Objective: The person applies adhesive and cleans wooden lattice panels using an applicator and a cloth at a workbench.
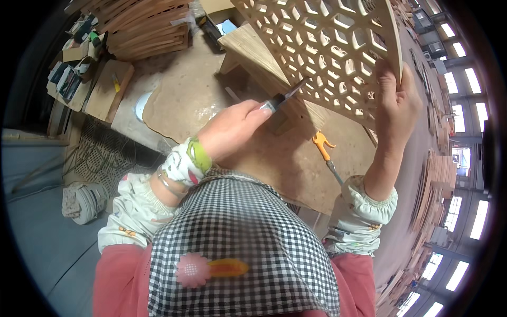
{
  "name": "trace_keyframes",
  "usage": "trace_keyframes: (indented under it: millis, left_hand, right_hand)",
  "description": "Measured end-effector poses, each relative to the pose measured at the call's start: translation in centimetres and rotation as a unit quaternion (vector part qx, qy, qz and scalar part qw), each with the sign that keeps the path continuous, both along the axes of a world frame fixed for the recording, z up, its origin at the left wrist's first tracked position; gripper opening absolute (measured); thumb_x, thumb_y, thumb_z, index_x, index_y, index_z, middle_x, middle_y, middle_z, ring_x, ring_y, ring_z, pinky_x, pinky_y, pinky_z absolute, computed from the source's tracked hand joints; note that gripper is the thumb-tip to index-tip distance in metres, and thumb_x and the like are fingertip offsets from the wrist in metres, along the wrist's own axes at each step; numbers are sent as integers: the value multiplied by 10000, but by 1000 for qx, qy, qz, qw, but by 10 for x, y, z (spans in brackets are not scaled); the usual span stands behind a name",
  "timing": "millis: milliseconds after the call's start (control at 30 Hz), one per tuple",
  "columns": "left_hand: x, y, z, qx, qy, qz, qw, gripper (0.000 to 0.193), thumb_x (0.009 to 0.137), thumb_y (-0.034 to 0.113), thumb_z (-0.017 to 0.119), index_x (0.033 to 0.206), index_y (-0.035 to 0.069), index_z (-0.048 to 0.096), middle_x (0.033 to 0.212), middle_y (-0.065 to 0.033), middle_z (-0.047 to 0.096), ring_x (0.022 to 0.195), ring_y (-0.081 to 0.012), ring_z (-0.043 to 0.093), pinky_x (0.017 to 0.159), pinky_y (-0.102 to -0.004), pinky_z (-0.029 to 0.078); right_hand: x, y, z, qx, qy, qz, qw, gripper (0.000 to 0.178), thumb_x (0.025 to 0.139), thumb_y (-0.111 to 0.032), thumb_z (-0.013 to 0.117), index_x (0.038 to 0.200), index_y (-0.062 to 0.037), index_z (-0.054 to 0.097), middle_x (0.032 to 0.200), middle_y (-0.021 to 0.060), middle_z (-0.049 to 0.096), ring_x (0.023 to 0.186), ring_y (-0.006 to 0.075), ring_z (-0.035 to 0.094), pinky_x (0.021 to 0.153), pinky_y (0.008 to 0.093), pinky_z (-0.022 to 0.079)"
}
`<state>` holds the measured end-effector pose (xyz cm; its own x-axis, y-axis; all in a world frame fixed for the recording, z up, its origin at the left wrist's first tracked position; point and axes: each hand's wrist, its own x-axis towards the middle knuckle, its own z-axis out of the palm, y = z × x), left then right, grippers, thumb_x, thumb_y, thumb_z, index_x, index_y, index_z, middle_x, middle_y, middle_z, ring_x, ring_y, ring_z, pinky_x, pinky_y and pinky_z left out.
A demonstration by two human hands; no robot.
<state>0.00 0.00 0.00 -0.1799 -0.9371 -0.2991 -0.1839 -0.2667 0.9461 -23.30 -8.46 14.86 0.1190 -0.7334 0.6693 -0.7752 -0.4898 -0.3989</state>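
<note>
From where I stand, both of the worker's 2 hands are busy. The left hand (229, 129) is closed around a dark-handled tool (280, 99), its narrow metal tip at the panel's near edge; I can't tell whether they touch. The right hand (397, 103) grips the side of the wooden lattice panel (338, 66), thumb in front, the fingers partly hidden. The panel tilts across the upper right of the frame, seemingly against a wooden stand (264, 61).

The thin bars look easy to chip or snap if the tip gets levered sideways in a hole. With 1 hand steadying it, the panel could swing or slide off the stand, and a slip might send the tip toward the right hand.

The worn brown table (185, 113) fills the centre, with an orange air gun (321, 145) right of middle. Curved wood strips (142, 29) are stacked upper left; a pale bucket (87, 202) stands lower left. Bright windows (472, 84) line the right edge.
</note>
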Motion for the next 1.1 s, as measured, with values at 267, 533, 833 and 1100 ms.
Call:
trace_keyframes:
  millis: [267,533,833,1100]
  left_hand:
    - [-12,-6,5,13,-36,15,999,547,1019,511,526,1245,22,624,696,-4,533,510,-89,490,451,-262,409]
    - [-16,-1,10,30,-16,19,999,491,1025,486,524,1162,26,629,691,-4,534,496,-86,491,433,-256,398]
    - [-27,-1,11,43,-9,33,999,429,1035,482,508,1046,67,617,680,4,523,492,-74,473,425,-246,389]
    - [-23,26,13,122,80,37,989,355,1077,425,498,1035,83,585,675,25,516,512,-61,474,454,-238,399]
  right_hand:
    - [6,3,8,13,36,7,999,252,982,-327,675,931,-82,714,622,47,604,557,162,565,578,318,447]
    - [4,-2,12,9,47,3,999,261,976,-336,682,922,-84,720,621,60,613,561,181,578,588,326,455]
    - [-2,-7,11,33,18,13,999,275,976,-330,690,912,-62,698,595,71,577,539,179,536,570,325,436]
    - [-13,-11,5,52,-37,23,998,220,976,-278,687,949,-61,709,626,46,620,560,124,559,579,304,449]
